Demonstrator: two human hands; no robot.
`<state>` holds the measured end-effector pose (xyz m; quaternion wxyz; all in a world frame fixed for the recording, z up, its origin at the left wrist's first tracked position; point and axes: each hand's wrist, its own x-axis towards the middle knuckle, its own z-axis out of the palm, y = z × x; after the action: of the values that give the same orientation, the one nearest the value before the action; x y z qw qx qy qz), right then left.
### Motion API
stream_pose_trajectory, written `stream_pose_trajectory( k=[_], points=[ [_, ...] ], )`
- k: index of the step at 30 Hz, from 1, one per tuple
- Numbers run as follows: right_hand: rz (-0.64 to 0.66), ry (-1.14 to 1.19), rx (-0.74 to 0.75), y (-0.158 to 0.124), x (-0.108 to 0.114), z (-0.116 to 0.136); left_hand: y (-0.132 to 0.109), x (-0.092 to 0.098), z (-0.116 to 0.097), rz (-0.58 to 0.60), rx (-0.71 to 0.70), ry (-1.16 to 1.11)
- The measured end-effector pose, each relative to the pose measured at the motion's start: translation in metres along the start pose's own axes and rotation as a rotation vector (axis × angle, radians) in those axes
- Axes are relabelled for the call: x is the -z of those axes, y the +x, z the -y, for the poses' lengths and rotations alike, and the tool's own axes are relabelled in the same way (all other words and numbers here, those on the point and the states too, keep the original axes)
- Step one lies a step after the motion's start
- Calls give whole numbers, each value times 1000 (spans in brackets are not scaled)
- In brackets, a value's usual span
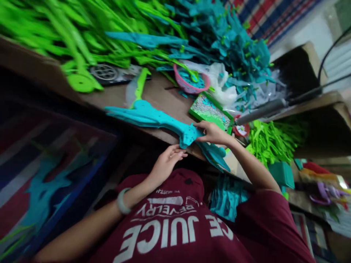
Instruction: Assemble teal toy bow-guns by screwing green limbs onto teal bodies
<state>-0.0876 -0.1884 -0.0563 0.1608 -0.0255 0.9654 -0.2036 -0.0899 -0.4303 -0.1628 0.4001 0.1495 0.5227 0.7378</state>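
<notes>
A long, flat turquoise plastic piece (164,119), apparently several stacked layers, lies along the table's front edge, with a knobbly end toward my hands. My right hand (210,132) grips this end from the right, thumb and fingers closed on it. Just below the same end is my left hand (168,160), its fingers stretched out and their tips at the piece's lower corner. Another turquoise part (215,155) sticks out under my right hand, past the edge. Beyond my right hand sits a green tray (216,122) with small silvery bits and turquoise scraps.
Heaps of lime-green parts (82,25) and turquoise parts (233,40) cover the back. A pink bowl (189,87) holds turquoise bits beside a white plastic bag (222,82). A grey rod-like tool (260,111) with a cable juts in from the right. More green strips (271,140) lie there.
</notes>
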Motion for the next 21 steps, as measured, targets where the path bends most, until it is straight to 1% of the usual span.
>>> stream_pose_trajectory(
  k=[2, 6, 10, 15, 21],
  points=[
    [7, -18, -4, 1, 2, 0, 4, -1, -3, 9, 30, 23],
    [67, -3, 2, 0, 3, 4, 3, -4, -7, -29, 66, 90],
    [30, -51, 14, 1, 6, 4, 2, -5, -9, -38, 66, 125],
    [26, -37, 33, 3, 10, 5, 3, -5, -12, -26, 65, 158],
    [78, -74, 55, 3, 8, 3, 3, -4, -12, -34, 64, 194]
  ],
)
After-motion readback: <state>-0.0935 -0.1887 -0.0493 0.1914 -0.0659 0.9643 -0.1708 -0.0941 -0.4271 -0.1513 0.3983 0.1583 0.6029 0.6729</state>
